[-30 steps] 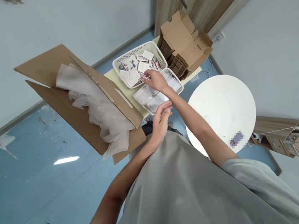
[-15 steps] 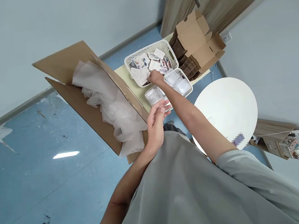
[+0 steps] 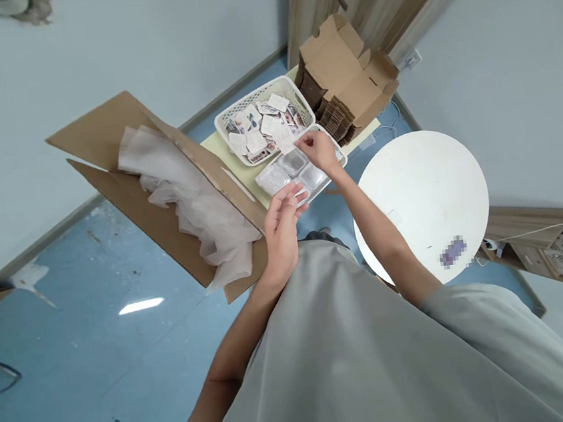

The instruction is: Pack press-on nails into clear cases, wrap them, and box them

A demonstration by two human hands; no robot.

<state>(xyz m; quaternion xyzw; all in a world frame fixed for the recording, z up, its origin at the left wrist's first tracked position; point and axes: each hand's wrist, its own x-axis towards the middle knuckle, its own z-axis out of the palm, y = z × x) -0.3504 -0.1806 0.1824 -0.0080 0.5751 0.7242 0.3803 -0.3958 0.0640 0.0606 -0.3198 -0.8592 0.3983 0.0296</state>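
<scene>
Card [image 3: 285, 139] held over basket edge [image 3: 257, 164]

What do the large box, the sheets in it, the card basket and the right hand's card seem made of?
Large box: probably matte cardboard, from its stiff brown panels.
Sheets: perhaps thin plastic or foam, dull, translucent white and softly creased.
Basket: likely molded plastic, smooth, white with regular perforations.
Card in the right hand: likely paper, thin and pale; gloss unclear.

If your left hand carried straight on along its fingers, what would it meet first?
Most likely the clear plastic packets, just beyond the fingertips of the left hand in this view. Depth is unclear, so it might pass above them.
</scene>
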